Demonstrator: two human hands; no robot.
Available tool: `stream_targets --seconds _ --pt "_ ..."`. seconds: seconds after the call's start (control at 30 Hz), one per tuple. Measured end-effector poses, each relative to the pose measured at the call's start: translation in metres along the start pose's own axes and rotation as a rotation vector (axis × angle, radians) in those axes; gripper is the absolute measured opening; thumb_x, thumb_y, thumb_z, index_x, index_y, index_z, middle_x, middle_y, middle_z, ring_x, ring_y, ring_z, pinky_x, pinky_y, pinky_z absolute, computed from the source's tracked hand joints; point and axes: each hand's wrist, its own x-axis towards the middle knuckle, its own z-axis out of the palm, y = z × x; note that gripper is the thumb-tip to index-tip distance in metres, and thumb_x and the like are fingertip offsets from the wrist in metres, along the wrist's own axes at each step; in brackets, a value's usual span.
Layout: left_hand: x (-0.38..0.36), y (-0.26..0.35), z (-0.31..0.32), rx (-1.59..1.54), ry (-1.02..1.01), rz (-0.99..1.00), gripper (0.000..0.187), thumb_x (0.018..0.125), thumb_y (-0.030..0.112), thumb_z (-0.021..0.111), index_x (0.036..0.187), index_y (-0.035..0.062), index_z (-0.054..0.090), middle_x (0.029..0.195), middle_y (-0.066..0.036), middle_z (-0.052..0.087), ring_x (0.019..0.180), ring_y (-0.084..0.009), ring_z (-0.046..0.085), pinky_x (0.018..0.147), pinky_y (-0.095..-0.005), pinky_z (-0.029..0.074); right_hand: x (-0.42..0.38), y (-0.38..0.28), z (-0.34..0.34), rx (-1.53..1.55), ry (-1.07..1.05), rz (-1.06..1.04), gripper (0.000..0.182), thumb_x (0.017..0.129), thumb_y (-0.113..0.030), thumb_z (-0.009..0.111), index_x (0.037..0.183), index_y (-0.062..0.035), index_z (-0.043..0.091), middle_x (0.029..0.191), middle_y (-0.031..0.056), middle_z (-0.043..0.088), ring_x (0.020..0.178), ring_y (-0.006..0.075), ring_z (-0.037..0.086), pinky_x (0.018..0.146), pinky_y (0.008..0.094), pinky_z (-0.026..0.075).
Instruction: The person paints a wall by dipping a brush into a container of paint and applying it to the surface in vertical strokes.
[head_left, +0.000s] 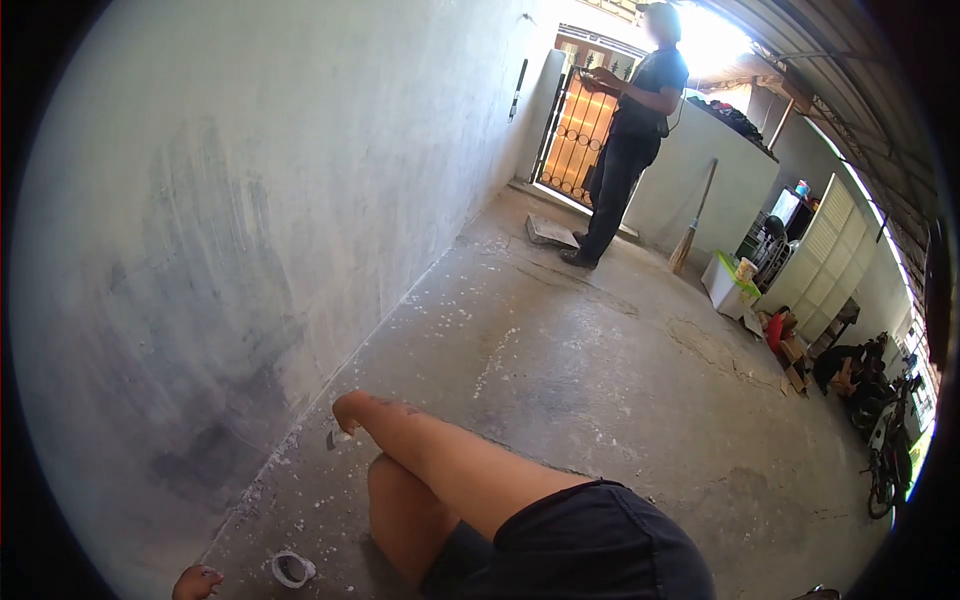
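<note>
My right hand (351,410) hangs bent at the wrist past my knee (405,500), with the arm stretched over the leg. Its fingers are curled and partly hidden. A small grey flat blade (334,439), like a scraper's, shows just under them. At the bottom left edge, what looks like part of my left hand (197,582) is cut off by the frame, and its grip is not clear. Near it on the floor sits a round white tub (293,569). The wall (215,290) beside me is pale, with dark scraped, stained patches low down.
White flakes (440,315) litter the concrete floor along the wall. Farther off, a person (640,130) in dark clothes stands by a metal gate (578,135), near a flat grey slab (550,231). A broom (694,220), a white bin (727,285) and a bicycle (885,440) are at right.
</note>
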Motion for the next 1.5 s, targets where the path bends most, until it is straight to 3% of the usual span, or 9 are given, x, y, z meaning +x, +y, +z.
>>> stream_targets --seconds 0.17,0.4,0.93,1.0,1.07,1.13,1.3,1.37,1.5 --pt "-0.038 0.007 0.006 -0.212 0.091 0.169 0.045 0.09 0.034 0.054 0.127 0.0089 0.054 0.121 -0.009 0.058 0.102 -0.0289 0.058 0.083 -0.0434 0.045 -0.013 -0.005 -0.004 -0.062 0.001 0.017 0.041 0.08 -0.037 0.069 0.11 -0.009 0.069 0.116 0.009 0.066 0.104 0.0317 0.063 0.086 0.049 0.049" --pt "0.008 -0.016 -0.004 -0.047 -0.029 0.028 0.047 0.09 0.037 0.053 0.129 0.0115 0.052 0.123 -0.008 0.057 0.106 -0.0281 0.057 0.087 -0.0434 0.044 0.008 0.001 0.005 -0.001 0.146 0.022 0.039 0.066 -0.029 0.08 0.1 -0.0108 0.073 0.103 0.0077 0.07 0.092 0.029 0.068 0.078 0.0442 0.054" --pt "-0.006 -0.004 -0.003 -0.105 0.034 0.078 0.043 0.092 0.031 0.053 0.127 0.0062 0.053 0.123 -0.011 0.057 0.103 -0.0298 0.058 0.087 -0.0423 0.046 0.005 -0.001 0.005 0.013 0.211 0.021 0.041 0.064 -0.027 0.081 0.1 -0.0086 0.073 0.104 0.0101 0.07 0.093 0.0307 0.067 0.076 0.0458 0.054" --pt "0.005 -0.015 -0.002 -0.021 0.04 0.078 0.044 0.092 0.032 0.054 0.128 0.0061 0.053 0.124 -0.012 0.057 0.104 -0.0309 0.058 0.087 -0.043 0.047 0.004 -0.001 0.003 -0.064 0.116 0.013 0.036 0.082 -0.04 0.066 0.107 -0.0133 0.071 0.111 0.0074 0.069 0.1 0.0304 0.065 0.081 0.0481 0.05" --pt "0.04 -0.045 -0.001 -0.083 0.154 0.107 0.051 0.08 0.036 0.073 0.111 -0.0034 0.062 0.088 -0.015 0.07 0.07 -0.0226 0.068 0.067 -0.0359 0.054 -0.007 -0.001 0.0 -0.054 0.119 -0.008 0.035 0.081 -0.037 0.068 0.107 -0.0134 0.071 0.108 0.0073 0.069 0.098 0.0295 0.065 0.079 0.0479 0.05" --pt "0.049 -0.053 -0.006 -0.038 0.174 0.087 0.05 0.08 0.035 0.074 0.111 -0.0026 0.062 0.087 -0.015 0.07 0.07 -0.0223 0.068 0.066 -0.0363 0.054 -0.012 -0.002 0.0 -0.064 0.109 -0.05 0.034 0.08 -0.035 0.069 0.106 -0.0136 0.071 0.106 0.0071 0.07 0.096 0.0285 0.065 0.078 0.0478 0.05" --pt "0.02 -0.034 -0.002 0.119 0.231 0.14 0.047 0.082 0.039 0.071 0.105 -0.0009 0.064 0.084 -0.013 0.069 0.066 -0.0211 0.067 0.067 -0.0363 0.053 0.054 0.033 0.014 0.147 0.402 -0.254 0.036 0.076 -0.037 0.071 0.082 -0.0018 0.072 0.074 0.0146 0.069 0.066 0.0279 0.064 0.061 0.0437 0.051" --pt "-0.014 -0.006 -0.002 -0.044 0.237 0.062 0.048 0.083 0.041 0.069 0.106 -0.0006 0.064 0.084 -0.012 0.069 0.066 -0.0204 0.065 0.069 -0.035 0.052 0.031 0.043 0.002 0.429 0.41 -0.173 0.038 0.073 -0.037 0.073 0.082 -0.0003 0.071 0.077 0.0178 0.069 0.072 0.0324 0.065 0.066 0.044 0.051" --pt "-0.009 -0.023 0.0 -0.156 0.257 0.17 0.052 0.083 0.043 0.069 0.11 -0.0003 0.063 0.09 -0.013 0.069 0.07 -0.0193 0.065 0.071 -0.0344 0.051 -0.023 0.071 -0.041 0.696 0.963 -0.185 0.029 0.079 -0.028 0.072 0.1 -0.0087 0.069 0.08 0.0193 0.068 0.073 0.0322 0.065 0.068 0.0412 0.05"
